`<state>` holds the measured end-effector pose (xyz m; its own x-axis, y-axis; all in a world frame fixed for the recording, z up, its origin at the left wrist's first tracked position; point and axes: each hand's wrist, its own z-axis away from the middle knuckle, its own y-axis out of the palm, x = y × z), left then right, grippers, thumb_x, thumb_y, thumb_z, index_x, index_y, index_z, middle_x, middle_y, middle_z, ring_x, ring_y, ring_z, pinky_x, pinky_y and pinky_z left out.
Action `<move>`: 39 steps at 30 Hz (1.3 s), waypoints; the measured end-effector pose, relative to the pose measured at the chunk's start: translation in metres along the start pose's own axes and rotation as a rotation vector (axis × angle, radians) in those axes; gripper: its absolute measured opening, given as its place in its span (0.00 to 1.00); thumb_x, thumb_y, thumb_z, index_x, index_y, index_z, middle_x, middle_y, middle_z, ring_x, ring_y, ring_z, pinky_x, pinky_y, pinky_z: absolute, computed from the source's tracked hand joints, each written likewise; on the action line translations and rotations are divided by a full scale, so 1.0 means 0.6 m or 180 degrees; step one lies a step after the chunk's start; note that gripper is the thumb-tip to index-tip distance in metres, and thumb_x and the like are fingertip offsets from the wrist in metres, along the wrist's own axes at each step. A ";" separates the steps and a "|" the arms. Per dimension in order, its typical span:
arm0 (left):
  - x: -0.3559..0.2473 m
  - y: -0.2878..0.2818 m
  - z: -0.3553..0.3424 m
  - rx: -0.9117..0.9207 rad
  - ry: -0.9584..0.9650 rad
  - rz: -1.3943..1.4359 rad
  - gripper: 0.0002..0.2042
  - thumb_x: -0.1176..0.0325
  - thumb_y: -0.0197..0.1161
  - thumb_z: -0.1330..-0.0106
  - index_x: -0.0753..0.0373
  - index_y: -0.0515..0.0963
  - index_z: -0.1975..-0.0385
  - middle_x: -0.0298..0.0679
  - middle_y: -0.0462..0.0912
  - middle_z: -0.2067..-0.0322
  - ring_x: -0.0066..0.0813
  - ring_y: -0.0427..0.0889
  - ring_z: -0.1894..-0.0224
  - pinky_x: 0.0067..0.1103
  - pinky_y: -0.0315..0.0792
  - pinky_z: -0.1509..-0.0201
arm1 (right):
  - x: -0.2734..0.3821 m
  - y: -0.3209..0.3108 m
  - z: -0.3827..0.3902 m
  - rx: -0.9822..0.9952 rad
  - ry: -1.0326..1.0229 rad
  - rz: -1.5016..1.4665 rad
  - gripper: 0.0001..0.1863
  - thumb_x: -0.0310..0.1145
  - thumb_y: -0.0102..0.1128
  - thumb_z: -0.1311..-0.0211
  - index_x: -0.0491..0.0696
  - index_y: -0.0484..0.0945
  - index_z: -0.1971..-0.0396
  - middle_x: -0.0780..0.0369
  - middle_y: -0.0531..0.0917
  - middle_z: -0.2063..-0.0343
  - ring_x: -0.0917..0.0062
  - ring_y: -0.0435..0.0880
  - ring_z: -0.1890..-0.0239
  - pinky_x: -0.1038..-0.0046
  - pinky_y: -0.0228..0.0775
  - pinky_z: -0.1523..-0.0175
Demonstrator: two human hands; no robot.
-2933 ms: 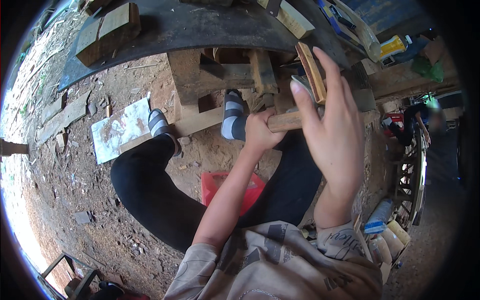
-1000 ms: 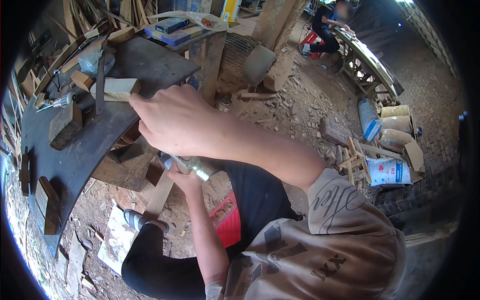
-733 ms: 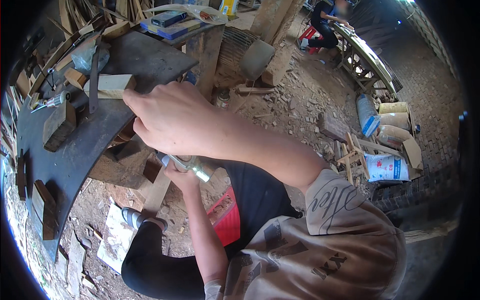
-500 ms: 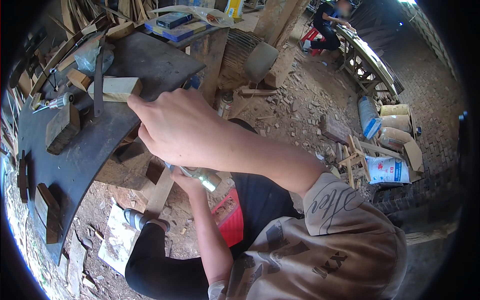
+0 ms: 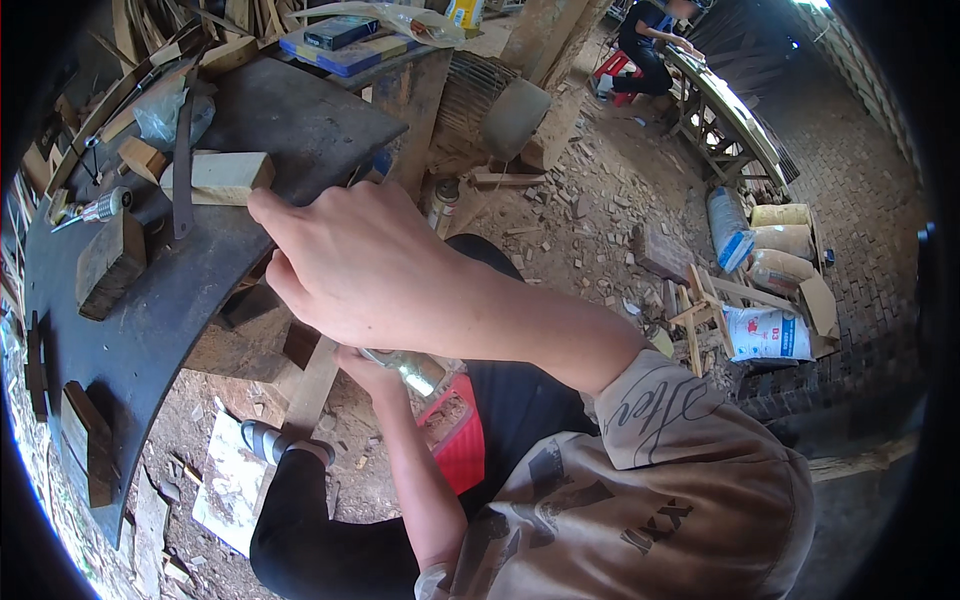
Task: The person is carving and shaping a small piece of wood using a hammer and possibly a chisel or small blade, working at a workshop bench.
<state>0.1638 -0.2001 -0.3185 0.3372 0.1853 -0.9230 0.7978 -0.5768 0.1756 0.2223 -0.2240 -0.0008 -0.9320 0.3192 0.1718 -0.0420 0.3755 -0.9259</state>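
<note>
My right hand [image 5: 350,265] reaches across in front, back up, with fingers curled near the edge of the dark curved tabletop [image 5: 240,250]. What it holds, if anything, is hidden beneath it. Below that wrist, my left hand [image 5: 365,370] is closed round a shiny, rounded thing [image 5: 420,372] that looks like glass or metal; my right arm covers part of it. Just past my right fingertips a pale wood block [image 5: 232,178] lies on the tabletop, a flat dark metal strip [image 5: 183,170] leaning across it. A darker wood block [image 5: 112,265] stands closer to the left.
A screwdriver [image 5: 105,206] and a clear plastic bag [image 5: 172,118] lie at the table's left. More wood pieces [image 5: 88,440] sit near its front edge. Below is a red plastic container [image 5: 455,440]. Far right, a person [image 5: 650,40] works at a bench [image 5: 725,110] beyond several sacks [image 5: 770,335].
The view has shifted slightly, so the table and blocks sit a little further left. Both hands keep nearly the same pose; the shiny thing in my left hand appears slightly turned.
</note>
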 end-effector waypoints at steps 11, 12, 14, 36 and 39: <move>-0.014 0.011 -0.019 -0.0839 0.0109 0.0305 0.16 0.67 0.65 0.36 0.78 0.80 0.59 0.46 0.87 0.66 0.31 0.86 0.63 0.30 0.76 0.60 | 0.017 0.000 0.005 -0.0061 0.0224 -0.0187 0.32 0.45 0.64 0.40 0.32 0.74 0.46 0.57 0.78 0.91 0.63 0.82 0.87 0.62 0.74 0.79; -0.013 0.008 -0.019 -0.0740 -0.0010 0.0232 0.17 0.65 0.66 0.36 0.78 0.80 0.59 0.45 0.87 0.68 0.31 0.85 0.64 0.30 0.76 0.61 | 0.018 0.001 0.006 -0.0063 0.0217 -0.0186 0.32 0.45 0.64 0.40 0.32 0.74 0.46 0.57 0.78 0.91 0.63 0.82 0.87 0.62 0.74 0.79; -0.026 0.003 -0.025 -0.0675 -0.0110 0.0134 0.18 0.64 0.67 0.37 0.77 0.81 0.60 0.45 0.87 0.70 0.30 0.85 0.65 0.30 0.76 0.61 | 0.020 0.006 0.006 -0.0196 0.0164 -0.0178 0.31 0.45 0.64 0.39 0.31 0.74 0.48 0.57 0.77 0.92 0.63 0.81 0.88 0.61 0.74 0.79; -0.101 -0.010 -0.054 -0.0231 0.0320 -0.0733 0.17 0.60 0.72 0.48 0.70 0.83 0.68 0.51 0.85 0.76 0.41 0.86 0.74 0.31 0.76 0.64 | 0.018 0.007 0.009 -0.0021 0.0238 -0.0229 0.32 0.44 0.59 0.37 0.31 0.71 0.44 0.53 0.81 0.87 0.57 0.85 0.83 0.57 0.79 0.73; -0.105 -0.006 -0.056 -0.0079 0.0280 -0.0766 0.16 0.62 0.71 0.49 0.69 0.84 0.67 0.51 0.85 0.77 0.42 0.85 0.74 0.31 0.75 0.65 | 0.010 0.012 0.010 -0.0246 0.0333 -0.0349 0.22 0.46 0.60 0.34 0.45 0.70 0.51 0.52 0.80 0.85 0.52 0.84 0.80 0.51 0.75 0.72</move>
<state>0.1564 -0.1829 -0.2495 0.1774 0.3842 -0.9061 0.8721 -0.4880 -0.0361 0.2142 -0.2243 -0.0085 -0.8806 0.3599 0.3082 -0.1099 0.4776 -0.8717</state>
